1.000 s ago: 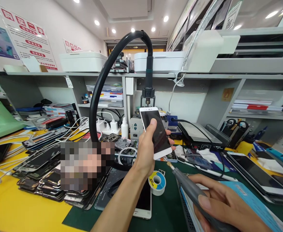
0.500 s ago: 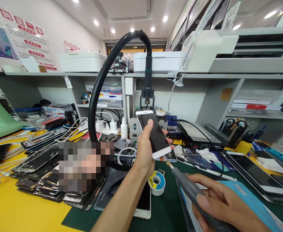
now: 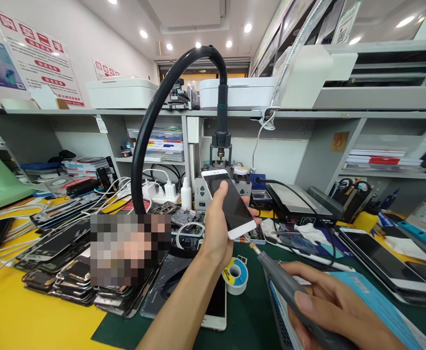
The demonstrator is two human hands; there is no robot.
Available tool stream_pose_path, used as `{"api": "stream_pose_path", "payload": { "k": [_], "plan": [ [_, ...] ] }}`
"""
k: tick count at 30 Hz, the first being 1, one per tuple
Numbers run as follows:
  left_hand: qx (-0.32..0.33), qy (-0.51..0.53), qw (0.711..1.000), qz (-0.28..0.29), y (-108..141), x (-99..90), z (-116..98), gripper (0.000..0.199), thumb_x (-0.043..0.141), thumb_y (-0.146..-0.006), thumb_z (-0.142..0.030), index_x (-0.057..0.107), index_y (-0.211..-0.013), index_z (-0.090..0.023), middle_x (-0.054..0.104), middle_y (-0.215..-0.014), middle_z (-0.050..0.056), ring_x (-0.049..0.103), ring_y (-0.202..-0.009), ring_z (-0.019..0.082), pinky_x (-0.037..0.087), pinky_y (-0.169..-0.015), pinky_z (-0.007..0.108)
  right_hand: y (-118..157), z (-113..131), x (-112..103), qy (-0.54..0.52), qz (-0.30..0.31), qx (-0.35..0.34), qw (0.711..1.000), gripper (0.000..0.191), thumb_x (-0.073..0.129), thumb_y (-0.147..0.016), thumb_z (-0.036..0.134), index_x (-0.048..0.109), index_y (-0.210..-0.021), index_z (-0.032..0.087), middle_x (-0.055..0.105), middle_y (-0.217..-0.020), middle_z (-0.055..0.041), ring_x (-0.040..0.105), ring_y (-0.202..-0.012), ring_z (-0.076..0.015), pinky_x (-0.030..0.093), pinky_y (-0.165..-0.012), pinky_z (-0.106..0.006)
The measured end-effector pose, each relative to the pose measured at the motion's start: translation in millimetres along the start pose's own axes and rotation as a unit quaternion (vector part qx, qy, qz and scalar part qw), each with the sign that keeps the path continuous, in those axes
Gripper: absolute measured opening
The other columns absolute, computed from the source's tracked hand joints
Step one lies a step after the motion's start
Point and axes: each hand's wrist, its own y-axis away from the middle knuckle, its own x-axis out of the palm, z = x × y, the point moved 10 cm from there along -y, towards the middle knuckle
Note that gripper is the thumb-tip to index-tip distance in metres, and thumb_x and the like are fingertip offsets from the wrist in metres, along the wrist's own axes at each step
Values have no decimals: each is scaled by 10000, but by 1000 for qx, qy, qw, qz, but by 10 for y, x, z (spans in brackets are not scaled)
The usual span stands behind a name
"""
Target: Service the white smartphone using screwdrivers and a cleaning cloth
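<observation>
A white phone with a dark screen (image 3: 233, 209) is tilted in my left hand (image 3: 216, 228), whose thumb lies on the screen and whose fingertips show past the far edge. My right hand (image 3: 329, 301) is wrapped round a grey pen-shaped tool (image 3: 283, 279) with a brass collar and a thin metal tip. The tip points at the phone's lower edge; whether it touches cannot be made out. Below the phone, a spool with a blue and yellow label (image 3: 235, 275) rests on the green mat (image 3: 252, 316), beside another white phone (image 3: 213, 322).
A thick black hose (image 3: 150, 112) arches over the bench at the left. Stacked phone parts (image 3: 61, 253) lie at the left, and phones (image 3: 383, 257) at the right. Behind stand a flat grey device (image 3: 300, 199) and a white bottle (image 3: 186, 193). A blue packet (image 3: 376, 306) is beside my right hand.
The phone in my left hand has tilted a little, its top end slightly lower and further left. The right hand keeps its hold on the tool, almost unmoved.
</observation>
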Motion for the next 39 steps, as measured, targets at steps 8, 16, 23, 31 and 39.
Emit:
{"api": "stream_pose_path", "payload": {
  "k": [8, 16, 23, 31, 39],
  "plan": [
    [-30, 53, 998, -13, -32, -72, 63, 408, 654, -855, -536, 701, -874, -131, 743, -856, 106, 715, -653, 223, 651, -673, 421, 7, -31, -36, 0, -10, -4, 1000, 918, 727, -862, 540, 228, -1505, 114, 692, -659, -42, 530, -369, -72, 347, -313, -106],
    [-20, 44, 999, -7, -18, -42, 49, 389, 652, -862, -513, 698, -886, -128, 732, -834, 101, 708, -657, 215, 652, -671, 399, -4, -1, 5, -5, 4, -6, 1000, 890, 735, -837, 580, 322, -1469, 110, 700, -653, -53, 540, -367, -77, 331, -309, -105],
    [5, 9, 1000, -7, -9, -29, -3, 417, 639, -871, -527, 726, -875, -119, 715, -858, 96, 688, -667, 208, 646, -642, 387, -36, -23, -19, -18, 7, 5, 1000, 752, 744, -852, 530, 419, -1393, 121, 692, -604, -25, 438, -354, -23, 328, -393, -122],
    [6, 3, 1000, 4, 4, -22, 2, 414, 653, -862, -541, 740, -854, -136, 735, -860, 91, 694, -677, 208, 640, -646, 380, -48, -22, -13, -7, 16, 17, 1000, 743, 713, -877, 536, 398, -1409, 125, 686, -621, -22, 446, -366, -24, 349, -394, -122],
    [9, -29, 1000, 8, 15, 5, -15, 436, 676, -841, -537, 718, -873, -103, 725, -780, 98, 682, -628, 197, 626, -615, 348, -11, -5, -31, 9, -11, 12, 1000, 753, 737, -832, 578, 472, -1379, 133, 687, -628, -30, 519, -352, -60, 346, -322, -97]
  ]
}}
